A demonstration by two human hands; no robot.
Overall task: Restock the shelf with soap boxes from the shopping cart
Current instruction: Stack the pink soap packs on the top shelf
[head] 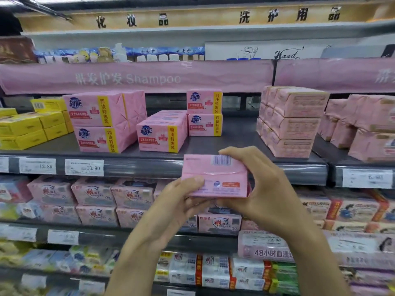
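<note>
Both my hands hold one pink soap box in front of the dark shelf edge, its barcode side up. My left hand grips its lower left corner, thumb on the face. My right hand wraps its right side, fingers curled over the top by the barcode. On the shelf behind stand matching pink soap packs: a stack of two at left, a single row in the middle, a stack of two behind it. The shopping cart is not in view.
Yellow soap boxes sit at the shelf's left end, pale pink packs at its right. A bare patch of shelf lies between the pink stacks and those packs. A pink Shampoo banner hangs above. Lower shelves are packed with other soaps.
</note>
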